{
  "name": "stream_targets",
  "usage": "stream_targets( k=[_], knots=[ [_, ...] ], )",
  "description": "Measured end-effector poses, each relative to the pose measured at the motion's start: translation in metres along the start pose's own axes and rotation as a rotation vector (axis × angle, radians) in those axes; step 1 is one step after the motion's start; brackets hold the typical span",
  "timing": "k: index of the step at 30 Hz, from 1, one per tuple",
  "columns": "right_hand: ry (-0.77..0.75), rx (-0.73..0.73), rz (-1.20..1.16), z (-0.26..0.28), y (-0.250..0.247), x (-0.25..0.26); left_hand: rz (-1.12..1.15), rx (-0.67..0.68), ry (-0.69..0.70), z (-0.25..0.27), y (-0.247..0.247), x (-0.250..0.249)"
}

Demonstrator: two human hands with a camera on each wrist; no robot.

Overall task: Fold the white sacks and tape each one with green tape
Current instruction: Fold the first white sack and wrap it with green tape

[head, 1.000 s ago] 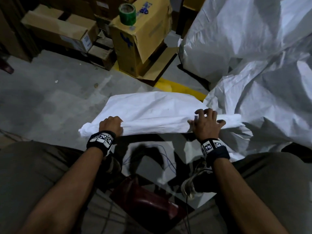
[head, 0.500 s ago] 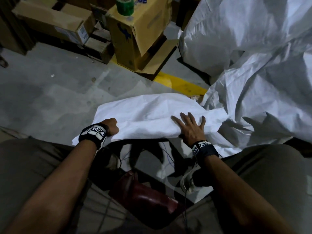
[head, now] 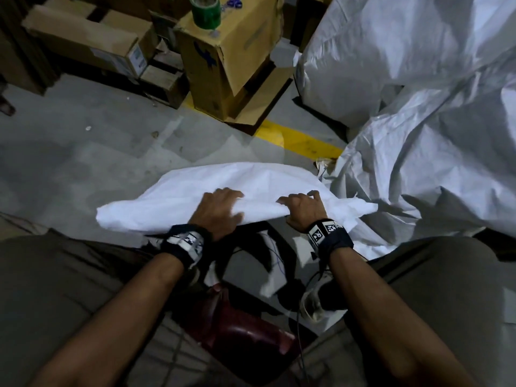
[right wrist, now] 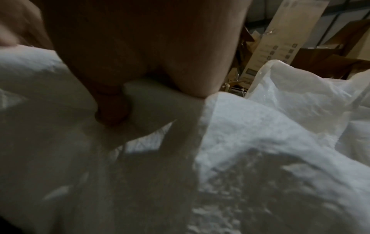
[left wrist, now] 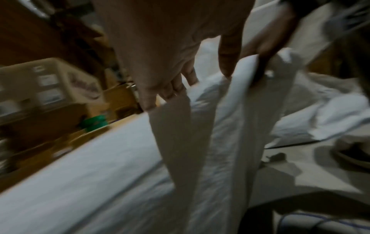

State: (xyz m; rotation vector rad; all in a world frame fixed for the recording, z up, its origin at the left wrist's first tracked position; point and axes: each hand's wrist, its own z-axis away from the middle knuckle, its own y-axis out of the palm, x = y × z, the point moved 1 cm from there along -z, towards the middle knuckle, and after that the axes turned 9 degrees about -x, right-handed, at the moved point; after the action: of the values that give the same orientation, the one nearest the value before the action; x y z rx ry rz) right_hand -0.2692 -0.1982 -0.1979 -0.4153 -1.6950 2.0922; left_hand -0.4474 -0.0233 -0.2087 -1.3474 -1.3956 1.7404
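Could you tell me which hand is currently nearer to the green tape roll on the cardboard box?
Left. The left hand grips the white sack almost straight below the green tape roll; the right hand grips it further right.

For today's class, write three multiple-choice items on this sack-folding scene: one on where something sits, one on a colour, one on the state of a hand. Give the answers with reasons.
1. Where is the roll of tape?
A. On top of a cardboard box
B. On the floor beside the sack
C. In the right hand

2. What colour is the line painted on the floor?
A. Red
B. Yellow
C. Blue

3. What is the right hand doing?
A. Hanging idle above the floor
B. Gripping the near edge of the folded white sack
C. Holding scissors

Answers: 1 A, the roll stands on the cardboard box far beyond the sack. 2 B, a yellow strip shows beside that box. 3 B, the fingers curl round the sack's edge, and the right wrist view shows fabric bunched in the grip.
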Motion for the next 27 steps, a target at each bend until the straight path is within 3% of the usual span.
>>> stream_targets(
  k=[3, 7, 10, 17, 22, 25, 27],
  knots=[
    [-0.038, -0.022, 0.023, -0.001, -0.012, 0.011, -0.271, 0.101, 0.1, 0.006, 0.011, -0.031],
    [-0.04, -0.077, 0.068, 0.014, -0.006, 0.011, -0.344, 0.091, -0.04, 0.004, 0.011, -0.02],
    [0.102, -0.074, 0.1, 0.034, 0.005, -0.006, -0.358, 0.2, -0.171, 0.002, 0.009, -0.004],
    [0.387, -0.022, 0.042, 0.068, -0.002, -0.052, -0.432, 0.231, -0.133, -0.003, 0.012, 0.004],
    [0.572, 0.209, -0.087, 0.077, -0.012, -0.074, -0.407, 0.226, -0.162, -0.001, 0.013, 0.007],
    [0.515, 0.207, -0.007, 0.071, -0.016, -0.065, -0.362, 0.216, -0.19, 0.002, 0.011, 0.005],
    [0.323, 0.07, 0.034, 0.06, -0.017, -0.039, -0.312, 0.173, -0.173, 0.007, 0.011, -0.005]
  ],
)
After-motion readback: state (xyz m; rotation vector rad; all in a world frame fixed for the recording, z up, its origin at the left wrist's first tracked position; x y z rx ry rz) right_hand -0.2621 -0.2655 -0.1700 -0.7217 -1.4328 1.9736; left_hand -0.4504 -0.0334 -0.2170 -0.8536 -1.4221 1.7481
